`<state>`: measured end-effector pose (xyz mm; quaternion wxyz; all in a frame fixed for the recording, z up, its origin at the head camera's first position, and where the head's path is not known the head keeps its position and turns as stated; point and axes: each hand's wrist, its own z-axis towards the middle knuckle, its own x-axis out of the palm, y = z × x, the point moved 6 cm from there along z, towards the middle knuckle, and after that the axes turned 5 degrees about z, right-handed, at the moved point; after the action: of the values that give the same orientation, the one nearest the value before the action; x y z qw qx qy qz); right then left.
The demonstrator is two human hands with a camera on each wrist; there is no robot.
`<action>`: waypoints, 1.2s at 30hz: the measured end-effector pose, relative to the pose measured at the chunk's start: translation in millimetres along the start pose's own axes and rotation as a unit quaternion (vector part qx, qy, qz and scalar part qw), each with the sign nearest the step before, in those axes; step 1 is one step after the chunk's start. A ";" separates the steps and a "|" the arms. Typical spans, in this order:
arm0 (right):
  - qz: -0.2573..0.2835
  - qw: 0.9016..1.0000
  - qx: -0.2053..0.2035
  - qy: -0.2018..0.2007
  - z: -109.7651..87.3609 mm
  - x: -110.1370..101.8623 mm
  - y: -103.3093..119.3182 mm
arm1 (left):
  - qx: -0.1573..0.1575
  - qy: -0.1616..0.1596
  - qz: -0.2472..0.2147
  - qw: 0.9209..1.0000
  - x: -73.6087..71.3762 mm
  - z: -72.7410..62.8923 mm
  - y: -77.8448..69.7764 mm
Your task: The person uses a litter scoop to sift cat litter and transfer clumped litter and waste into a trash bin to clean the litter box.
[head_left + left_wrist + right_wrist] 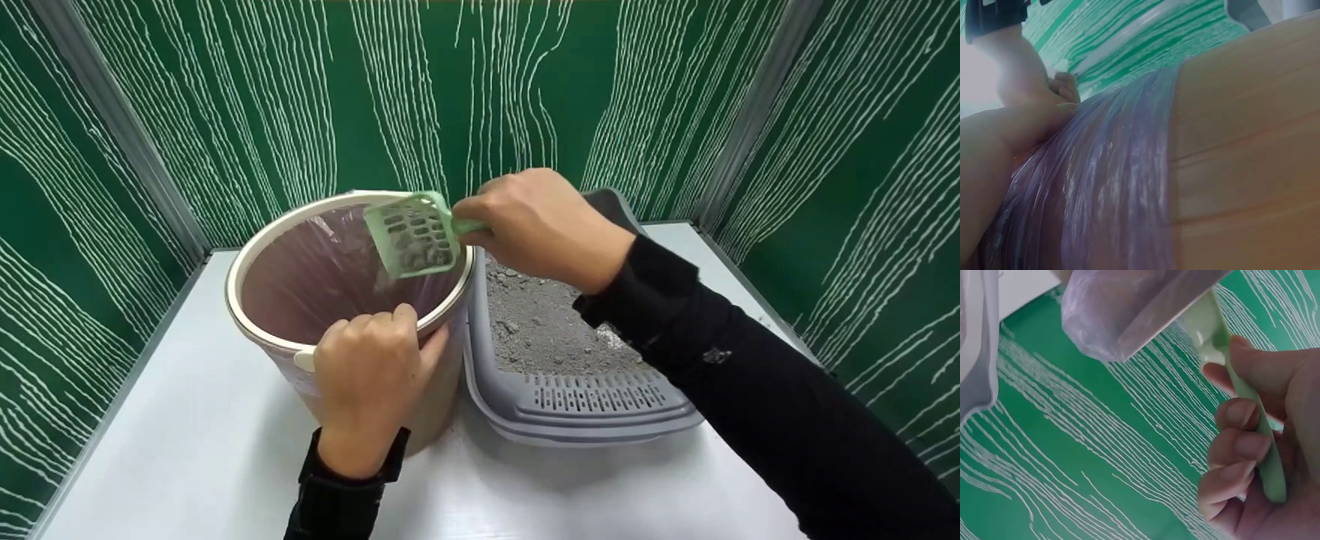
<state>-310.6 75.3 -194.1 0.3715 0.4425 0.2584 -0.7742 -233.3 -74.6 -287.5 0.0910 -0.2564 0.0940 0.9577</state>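
Note:
In the head view my right hand [536,225] grips the handle of a light green slotted litter scoop [380,238], its fingers curled round the handle [1261,439] in the right wrist view. The scoop is tilted over the right part of a round bin's opening, with grey clumps [424,255] in it. My left hand [371,367] holds the near side of the bin's cream rim [238,300], fingers over the edge and thumb against the outer wall. A thin purplish bag [300,262] lines the bin and folds down over its outside.
A grey litter tray [499,401] with grey litter [540,322] stands right beside the bin, its slotted front edge toward me. Both stand on a white table [180,427]. Green walls [465,97] with white wavy lines close off the back and sides.

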 end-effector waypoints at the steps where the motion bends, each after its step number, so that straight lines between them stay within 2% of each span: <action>1: -0.012 1.000 -0.009 0.003 0.5 0.8 1.5 | 0.001 0.003 0.001 1.000 0.3 0.3 -0.6; 4: -0.066 0.997 -0.027 0.030 1.8 3.5 3.8 | 0.006 0.011 0.003 1.000 1.6 1.3 -2.2; 8: -0.136 0.987 -0.059 0.060 2.4 5.4 5.1 | 0.005 0.012 0.002 1.000 2.0 2.1 -2.4; 12: -0.160 0.980 -0.102 0.058 -0.6 6.8 5.0 | 0.004 0.006 0.001 1.000 2.0 2.0 -1.5; 15: -0.129 0.984 -0.121 0.016 -4.0 4.8 3.7 | 0.005 0.001 0.000 1.000 2.0 1.9 -0.6; 18: -0.060 0.989 -0.120 -0.062 -8.5 -4.6 -0.8 | 0.003 -0.004 -0.001 1.000 2.0 2.2 0.2; 20: -0.014 0.988 -0.104 -0.116 -12.9 -13.6 -8.8 | 0.002 -0.009 -0.002 1.000 1.5 2.2 0.1; 22: 0.008 0.986 -0.062 -0.155 -20.3 -22.4 -23.3 | 0.002 -0.014 0.000 1.000 1.4 1.9 -0.3; 23: 0.016 0.986 -0.024 -0.164 -24.6 -26.0 -33.1 | 0.003 -0.016 0.001 1.000 1.1 1.4 -0.5; 25: 0.033 0.984 0.078 -0.158 -35.1 -30.0 -57.8 | 0.004 -0.019 0.004 1.000 0.4 0.3 -0.4; 26: 0.041 0.979 0.135 -0.150 -42.1 -30.9 -71.7 | 0.004 -0.018 0.006 1.000 0.4 -0.3 -0.1; 28: 0.049 0.959 0.252 -0.119 -59.0 -29.5 -99.0 | 0.004 -0.017 0.008 1.000 -0.5 -1.0 0.3; 30: 0.058 0.935 0.342 -0.070 -76.9 -22.4 -123.4 | 0.004 -0.016 0.005 1.000 -1.1 -1.0 0.7; 33: 0.076 0.897 0.434 0.035 -104.3 2.6 -152.1 | 0.003 -0.017 0.001 1.000 -1.1 -0.5 1.0; 36: 0.098 0.857 0.482 0.152 -128.2 41.8 -169.7 | 0.002 -0.021 -0.004 1.000 -0.6 -0.4 1.4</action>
<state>-397.8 254.4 -279.5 0.1417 0.7017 -0.1383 -0.6844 -232.9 -76.1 -287.3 0.0967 -0.2366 0.0927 0.9623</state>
